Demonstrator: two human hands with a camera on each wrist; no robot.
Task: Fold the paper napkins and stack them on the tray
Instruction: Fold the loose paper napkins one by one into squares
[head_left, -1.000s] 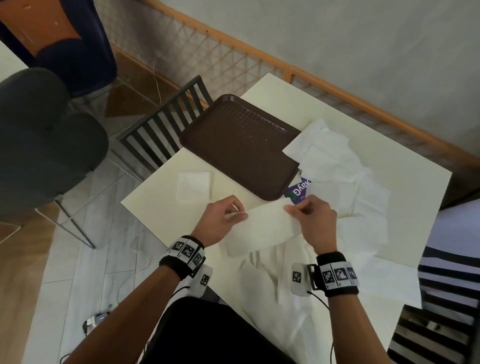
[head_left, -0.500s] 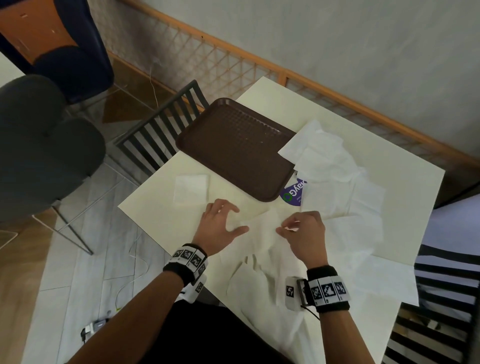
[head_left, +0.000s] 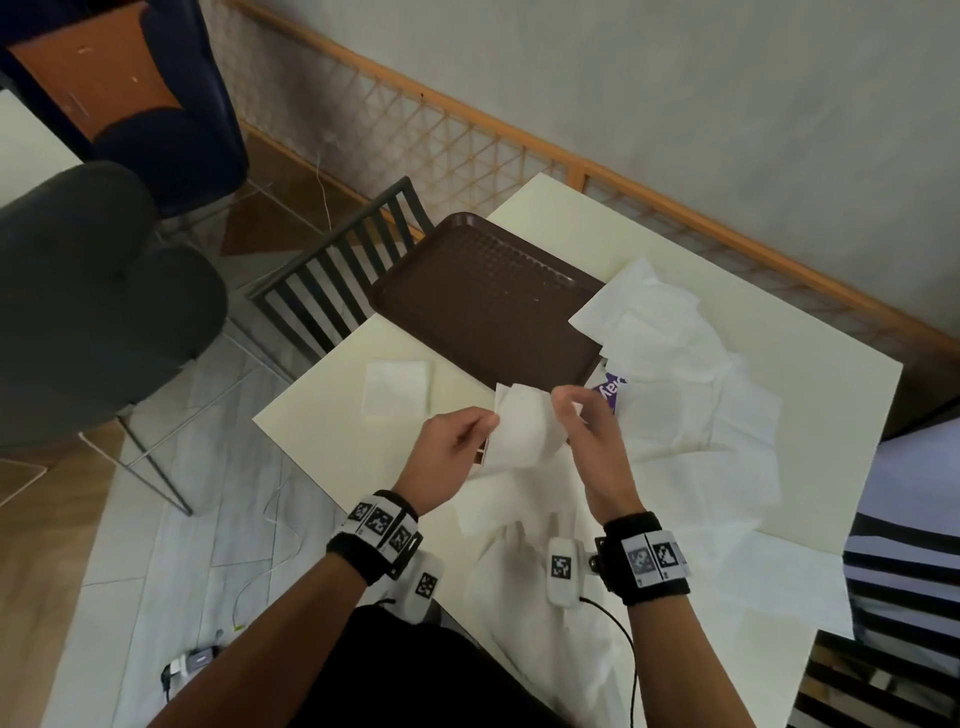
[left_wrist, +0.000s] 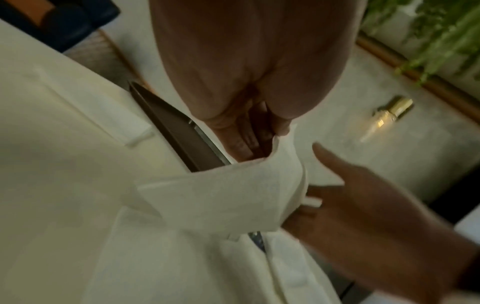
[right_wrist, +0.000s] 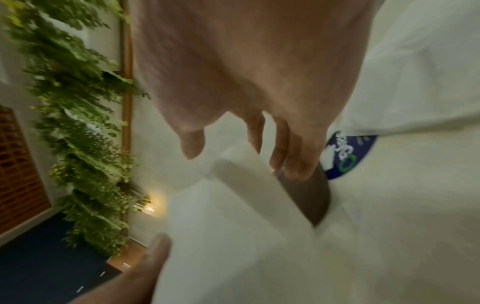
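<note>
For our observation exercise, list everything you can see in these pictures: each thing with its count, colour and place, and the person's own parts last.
tray: one, brown, far left part of the table, nothing on it
folded napkin: one, white, on the table left of the tray
held napkin: one, white, lifted between both hands
loose napkins: a pile, count unclear, white, spread over the table's right and near side
packet: one, purple, mostly under the loose napkins
table: one, cream
slatted chair: one, dark, beyond the table's left edge
left hand: pinches the held napkin's left edge
right hand: fingers curled at its right edge
</note>
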